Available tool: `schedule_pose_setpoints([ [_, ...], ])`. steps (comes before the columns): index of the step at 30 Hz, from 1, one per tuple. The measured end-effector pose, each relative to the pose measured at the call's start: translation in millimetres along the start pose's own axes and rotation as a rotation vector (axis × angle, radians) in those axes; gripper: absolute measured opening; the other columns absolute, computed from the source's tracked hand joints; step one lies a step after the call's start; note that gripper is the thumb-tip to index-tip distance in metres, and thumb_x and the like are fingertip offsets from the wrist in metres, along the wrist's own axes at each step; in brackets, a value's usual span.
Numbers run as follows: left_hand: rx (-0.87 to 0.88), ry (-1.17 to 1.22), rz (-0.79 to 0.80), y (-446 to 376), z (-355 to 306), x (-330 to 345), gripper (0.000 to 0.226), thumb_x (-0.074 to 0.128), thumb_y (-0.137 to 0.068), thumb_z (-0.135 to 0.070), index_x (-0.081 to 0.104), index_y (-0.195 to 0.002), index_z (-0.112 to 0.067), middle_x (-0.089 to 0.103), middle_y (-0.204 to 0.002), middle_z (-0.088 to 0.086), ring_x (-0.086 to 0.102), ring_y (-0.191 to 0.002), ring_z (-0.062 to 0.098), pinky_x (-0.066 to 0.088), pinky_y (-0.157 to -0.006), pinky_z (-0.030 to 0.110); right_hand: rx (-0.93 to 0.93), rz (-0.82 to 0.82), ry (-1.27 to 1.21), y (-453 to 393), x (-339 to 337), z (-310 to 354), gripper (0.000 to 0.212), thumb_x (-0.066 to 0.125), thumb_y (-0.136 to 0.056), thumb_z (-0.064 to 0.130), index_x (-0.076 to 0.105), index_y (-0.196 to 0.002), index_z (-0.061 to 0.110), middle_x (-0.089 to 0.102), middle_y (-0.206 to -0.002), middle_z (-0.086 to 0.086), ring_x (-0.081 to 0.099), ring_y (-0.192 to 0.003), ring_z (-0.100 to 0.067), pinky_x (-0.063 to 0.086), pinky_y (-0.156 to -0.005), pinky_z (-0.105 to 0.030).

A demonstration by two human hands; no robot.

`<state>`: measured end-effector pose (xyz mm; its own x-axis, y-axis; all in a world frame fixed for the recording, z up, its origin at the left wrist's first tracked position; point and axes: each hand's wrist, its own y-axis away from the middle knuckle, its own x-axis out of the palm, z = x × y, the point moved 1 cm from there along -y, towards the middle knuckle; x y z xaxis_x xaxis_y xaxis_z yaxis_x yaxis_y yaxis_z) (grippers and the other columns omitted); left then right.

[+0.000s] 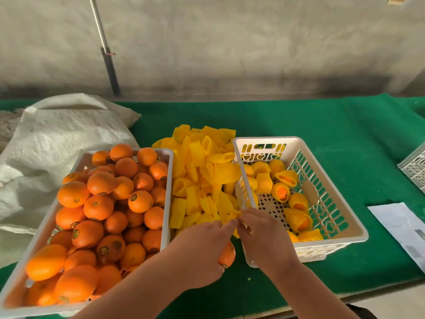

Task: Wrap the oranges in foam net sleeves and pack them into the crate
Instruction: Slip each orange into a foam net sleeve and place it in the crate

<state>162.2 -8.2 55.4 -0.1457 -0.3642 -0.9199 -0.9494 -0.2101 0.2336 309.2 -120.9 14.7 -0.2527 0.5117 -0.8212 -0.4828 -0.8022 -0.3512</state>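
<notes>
My left hand (202, 247) holds a bare orange (227, 254) in its palm while its fingertips pinch a yellow foam net sleeve (232, 215). My right hand (259, 231) pinches the same sleeve from the other side, just above the pile of yellow sleeves (202, 178). A white crate (167, 171) on the left is heaped with loose oranges (101, 212). The white crate (322, 162) on the right holds several sleeved oranges (280, 192) along its far and right sides.
A green cloth (299, 118) covers the table. A white woven sack (57, 139) lies at the back left. A paper sheet (400, 224) and the corner of another crate (414, 166) sit at the right edge. A pole (108, 54) leans on the wall.
</notes>
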Motion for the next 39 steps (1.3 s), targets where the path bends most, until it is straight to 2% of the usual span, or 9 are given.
schedule_pose_setpoints([
  [5,-0.085,-0.012,-0.005,1.0,2.4,5.4,0.085,0.07,-0.09,-0.045,0.016,-0.155,-0.034,0.053,-0.138,-0.008,0.056,-0.121,0.019,0.05,-0.095,0.035,0.021,-0.027,-0.025,3.2,2.4,8.7,0.003,0.08,-0.092,0.022,0.079,-0.092,0.02,0.07,-0.09,0.012,0.062,-0.076,-0.004,0.054,-0.069,-0.019],
  [9,-0.184,0.026,0.011,4.0,13.2,11.9,0.068,0.07,-0.091,-0.045,0.032,-0.146,-0.031,0.053,-0.135,-0.009,0.055,-0.119,0.015,0.051,-0.098,0.033,0.1,-0.044,-0.062,2.6,4.8,11.6,0.022,0.084,-0.085,0.035,0.073,-0.102,0.024,0.065,-0.101,0.014,0.06,-0.093,-0.004,0.05,-0.083,-0.018],
  [15,-0.31,0.244,-0.027,7.2,28.1,11.7,0.084,0.072,-0.083,-0.06,0.033,-0.154,-0.037,0.047,-0.147,-0.015,0.05,-0.128,0.012,0.044,-0.102,0.03,0.227,-0.045,-0.138,-5.9,7.0,11.7,0.031,0.084,-0.086,0.03,0.064,-0.11,0.028,0.054,-0.106,0.018,0.061,-0.085,-0.003,0.055,-0.07,-0.017],
  [19,-0.422,0.765,-0.076,7.5,35.6,7.4,0.109,0.082,-0.063,-0.066,0.035,-0.157,-0.038,0.051,-0.133,-0.019,0.058,-0.114,0.01,0.052,-0.085,0.022,0.24,-0.04,-0.141,-9.7,15.1,11.7,0.035,0.075,-0.089,0.01,0.064,-0.118,0.026,0.053,-0.112,0.015,0.056,-0.09,0.004,0.048,-0.073,-0.008],
  [23,-0.547,1.621,-0.129,3.4,40.2,3.0,0.102,0.101,-0.058,-0.039,0.054,-0.146,-0.018,0.067,-0.128,0.003,0.073,-0.108,0.026,0.064,-0.085,0.039,0.223,0.008,-0.159,-10.2,23.5,16.9,0.04,0.068,-0.092,0.009,0.063,-0.129,0.024,0.051,-0.123,0.017,0.052,-0.102,0.007,0.041,-0.083,0.0],
  [27,-0.624,2.014,-0.285,-1.3,38.9,7.1,0.076,0.097,-0.062,-0.026,0.06,-0.127,-0.013,0.069,-0.124,0.016,0.077,-0.1,0.034,0.063,-0.079,0.042,0.215,0.037,-0.183,-6.4,34.6,22.9,0.046,0.066,-0.096,0.016,0.057,-0.14,0.026,0.046,-0.137,0.017,0.054,-0.113,-0.004,0.052,-0.095,-0.02],
  [30,-0.643,1.957,-0.37,-7.2,36.1,8.2,0.075,0.095,-0.063,-0.034,0.064,-0.128,-0.016,0.072,-0.121,0.011,0.077,-0.101,0.029,0.064,-0.078,0.039,0.238,0.065,-0.217,-4.4,40.8,28.5,0.052,0.065,-0.098,0.023,0.049,-0.147,0.03,0.038,-0.143,0.019,0.058,-0.113,-0.012,0.057,-0.093,-0.033],
  [35,-0.645,1.512,-0.534,-12.1,30.9,16.5,0.091,0.091,-0.07,-0.048,0.05,-0.149,-0.028,0.061,-0.128,-0.004,0.068,-0.109,0.02,0.064,-0.082,0.03,0.231,0.038,-0.222,-4.7,43.0,35.4,0.056,0.064,-0.101,0.031,0.041,-0.151,0.031,0.031,-0.148,0.018,0.049,-0.128,-0.01,0.057,-0.098,-0.029],
  [39,-0.603,1.308,-0.593,-15.6,30.5,23.3,0.088,0.082,-0.066,-0.064,0.057,-0.143,-0.029,0.06,-0.129,-0.003,0.064,-0.114,0.022,0.062,-0.092,0.041,0.227,0.039,-0.213,-5.2,41.0,37.2,0.058,0.064,-0.101,0.03,0.038,-0.153,0.033,0.028,-0.149,0.018,0.048,-0.128,-0.009,0.056,-0.098,-0.028],
])
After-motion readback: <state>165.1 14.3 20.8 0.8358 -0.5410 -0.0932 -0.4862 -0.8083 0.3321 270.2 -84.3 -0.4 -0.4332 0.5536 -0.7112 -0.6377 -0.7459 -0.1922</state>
